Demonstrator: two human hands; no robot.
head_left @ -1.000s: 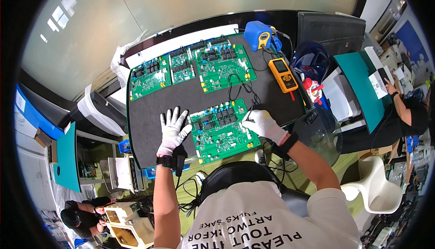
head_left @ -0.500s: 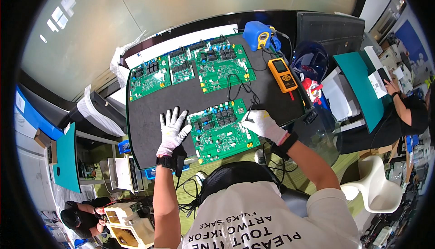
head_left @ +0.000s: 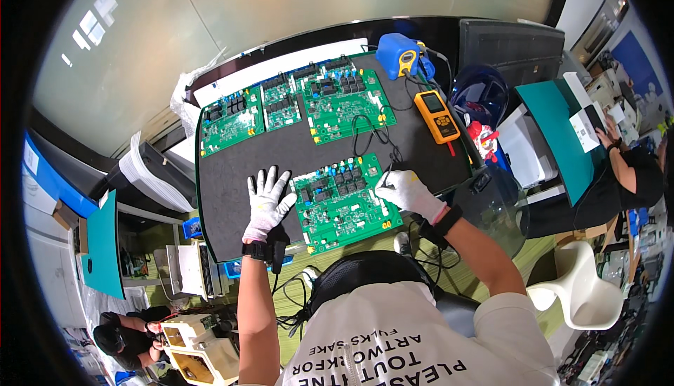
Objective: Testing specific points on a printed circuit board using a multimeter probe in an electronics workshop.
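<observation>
A green circuit board (head_left: pixel 347 207) with black relays and yellow parts lies near the front edge of the black mat. My gloved left hand (head_left: pixel 268 200) rests flat with fingers spread, its thumb by the board's left edge. On the opposite side, my gloved right hand (head_left: pixel 407 193) is closed in a pinch over the board's right edge. A thin dark pen-like tool seems to stick up from that grip toward a looped black cable (head_left: pixel 375 129); its tip is hidden. Both wrists wear black bands.
Several more green boards (head_left: pixel 344 101) lie along the mat's back. A blue and yellow soldering station (head_left: pixel 399 56) and an orange handheld meter (head_left: pixel 437 116) stand at the right. A dark blue transparent visor (head_left: pixel 481 91) is beyond them. Two other people work at both sides.
My hands and the board stay almost where they were. The co-worker's hand at the far right has shifted slightly.
</observation>
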